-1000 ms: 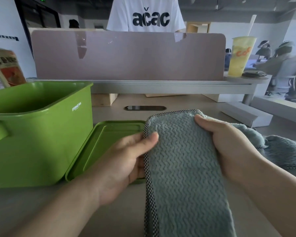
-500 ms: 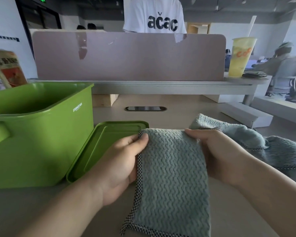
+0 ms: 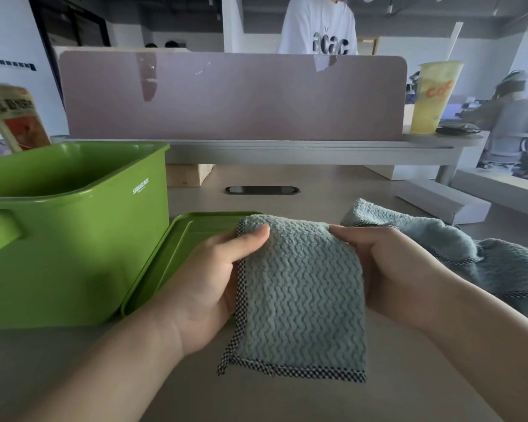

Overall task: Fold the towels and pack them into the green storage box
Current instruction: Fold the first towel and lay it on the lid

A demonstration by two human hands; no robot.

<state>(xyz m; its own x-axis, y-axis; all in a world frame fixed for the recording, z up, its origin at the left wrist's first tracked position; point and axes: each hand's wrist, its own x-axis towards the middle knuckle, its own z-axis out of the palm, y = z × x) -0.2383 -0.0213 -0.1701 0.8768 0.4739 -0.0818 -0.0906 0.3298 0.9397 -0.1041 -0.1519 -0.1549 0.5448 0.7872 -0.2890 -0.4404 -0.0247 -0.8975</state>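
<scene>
Head view: both hands [image 3: 208,287] grip folded towel [image 3: 302,300]

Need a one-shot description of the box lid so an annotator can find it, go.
Start at the tall green storage box on the left of the desk. Propped against its right wall, sloping to the desk, is the lid: a flat green tray with a raised rim. The folded towel covers its right part; it's the only shallow green thing.
</scene>
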